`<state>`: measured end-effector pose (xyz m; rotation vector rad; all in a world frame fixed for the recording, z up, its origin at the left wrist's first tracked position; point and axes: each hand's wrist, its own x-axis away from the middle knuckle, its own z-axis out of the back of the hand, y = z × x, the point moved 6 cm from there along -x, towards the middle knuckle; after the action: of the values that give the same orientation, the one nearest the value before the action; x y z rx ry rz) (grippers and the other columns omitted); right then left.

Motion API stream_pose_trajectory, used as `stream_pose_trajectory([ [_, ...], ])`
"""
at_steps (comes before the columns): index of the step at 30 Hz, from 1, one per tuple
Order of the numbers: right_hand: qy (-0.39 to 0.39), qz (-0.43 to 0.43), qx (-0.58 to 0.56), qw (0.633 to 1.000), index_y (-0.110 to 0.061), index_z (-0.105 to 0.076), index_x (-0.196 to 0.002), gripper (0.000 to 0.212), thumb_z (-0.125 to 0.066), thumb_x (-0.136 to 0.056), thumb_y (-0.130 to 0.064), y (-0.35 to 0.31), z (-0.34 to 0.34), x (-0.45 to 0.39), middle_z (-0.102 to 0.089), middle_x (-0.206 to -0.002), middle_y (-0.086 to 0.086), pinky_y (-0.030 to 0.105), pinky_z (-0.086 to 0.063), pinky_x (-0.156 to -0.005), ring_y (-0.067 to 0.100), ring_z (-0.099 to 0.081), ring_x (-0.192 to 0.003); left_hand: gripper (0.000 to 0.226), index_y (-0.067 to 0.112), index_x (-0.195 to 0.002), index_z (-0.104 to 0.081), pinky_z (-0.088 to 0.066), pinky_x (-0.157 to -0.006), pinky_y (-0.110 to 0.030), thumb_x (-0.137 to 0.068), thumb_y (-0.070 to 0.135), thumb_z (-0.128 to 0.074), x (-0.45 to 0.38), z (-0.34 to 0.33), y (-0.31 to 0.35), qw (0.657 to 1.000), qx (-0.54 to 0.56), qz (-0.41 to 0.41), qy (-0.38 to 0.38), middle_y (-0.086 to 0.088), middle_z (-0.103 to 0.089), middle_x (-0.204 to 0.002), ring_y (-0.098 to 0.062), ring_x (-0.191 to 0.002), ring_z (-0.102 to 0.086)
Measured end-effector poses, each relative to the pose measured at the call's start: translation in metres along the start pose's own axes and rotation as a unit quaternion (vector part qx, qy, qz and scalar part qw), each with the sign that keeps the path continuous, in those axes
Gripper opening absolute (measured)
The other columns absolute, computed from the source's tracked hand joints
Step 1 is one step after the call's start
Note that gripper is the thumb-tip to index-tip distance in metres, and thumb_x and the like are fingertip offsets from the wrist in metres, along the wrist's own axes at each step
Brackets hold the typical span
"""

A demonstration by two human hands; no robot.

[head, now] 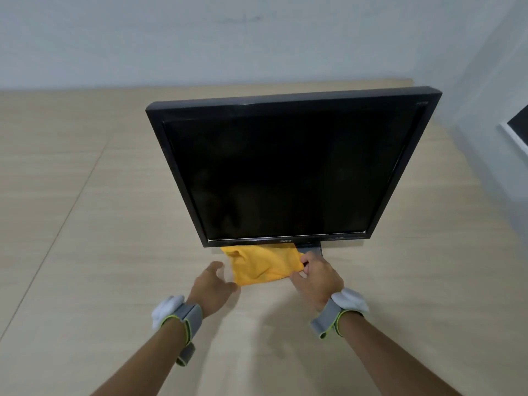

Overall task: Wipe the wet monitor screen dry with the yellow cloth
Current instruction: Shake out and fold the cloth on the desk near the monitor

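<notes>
Cloth [261, 265] crumpled on table [85, 224], just near of monitor [288, 172], far edge tucked under bezel beside stand [310, 248]. Right hand [315, 277] pinching cloth's right corner between thumb and curled fingers. Left hand [213, 284] relaxed and spread, touching or nearly touching left edge, holding nothing. Screen dark; wetness not discernible from here. Best done by gathering cloth into flat pad, lifting clear of stand, steadying frame with left hand, then wiping top to bottom in overlapping strokes with light pressure to avoid tipping monitor back.
</notes>
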<state>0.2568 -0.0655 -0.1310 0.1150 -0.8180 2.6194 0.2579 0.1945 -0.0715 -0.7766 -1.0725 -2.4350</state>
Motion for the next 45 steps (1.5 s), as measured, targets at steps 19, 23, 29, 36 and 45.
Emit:
stream_pose_trajectory([
  [19,-0.001,-0.111,-0.052,0.992,-0.022,-0.074,-0.082,0.021,-0.055,-0.078,-0.014,0.001,0.020,0.006,-0.073,-0.088,0.005,0.024,-0.031,-0.059,0.032,-0.065,-0.084,0.017,0.016,-0.058,-0.051,-0.039,-0.054,-0.025,-0.044,0.008,-0.054,0.036,0.007,0.008,0.963,0.263,0.043,-0.037,-0.005,-0.048,-0.058,-0.022,-0.058,-0.045],
  [23,-0.059,-0.062,-0.044,0.995,-0.032,-0.058,-0.073,0.025,-0.034,-0.067,-0.037,0.007,0.017,0.015,-0.063,-0.077,-0.008,0.021,-0.029,-0.054,0.020,-0.052,-0.067,0.014,0.016,-0.060,-0.051,-0.036,-0.055,-0.026,-0.047,0.011,-0.057,0.056,0.023,0.026,0.982,0.162,-0.015,-0.093,-0.007,-0.047,-0.062,-0.022,-0.062,-0.046],
  [29,-0.131,0.006,-0.032,0.991,-0.030,-0.062,-0.088,0.014,-0.053,-0.076,-0.032,-0.016,0.023,0.031,-0.056,-0.075,-0.016,0.022,-0.037,-0.056,0.015,-0.057,-0.073,0.012,0.017,-0.069,-0.063,-0.043,-0.061,-0.026,-0.058,0.021,-0.061,0.093,0.044,0.068,0.975,-0.059,-0.123,-0.174,0.000,-0.058,-0.062,-0.016,-0.061,-0.051],
  [36,-0.179,0.105,-0.043,0.977,-0.028,-0.061,-0.116,0.034,-0.058,-0.083,-0.020,-0.066,0.021,0.054,-0.060,-0.105,-0.009,0.025,-0.045,-0.076,0.012,-0.055,-0.094,0.010,0.024,-0.071,-0.066,-0.039,-0.052,-0.017,-0.076,0.019,-0.060,0.140,0.068,0.114,0.914,-0.279,-0.243,-0.164,0.017,-0.051,-0.053,-0.004,-0.055,-0.047],
  [45,-0.391,0.120,-0.181,0.894,-0.005,-0.073,-0.101,0.023,-0.054,-0.088,-0.004,-0.123,-0.011,0.105,-0.067,-0.088,0.004,0.039,-0.054,-0.084,0.019,-0.062,-0.082,0.011,0.022,-0.068,-0.066,-0.045,-0.056,-0.026,-0.075,0.017,-0.060,0.162,0.090,0.134,0.884,-0.357,-0.263,-0.148,0.009,-0.055,-0.059,-0.008,-0.058,-0.049],
])
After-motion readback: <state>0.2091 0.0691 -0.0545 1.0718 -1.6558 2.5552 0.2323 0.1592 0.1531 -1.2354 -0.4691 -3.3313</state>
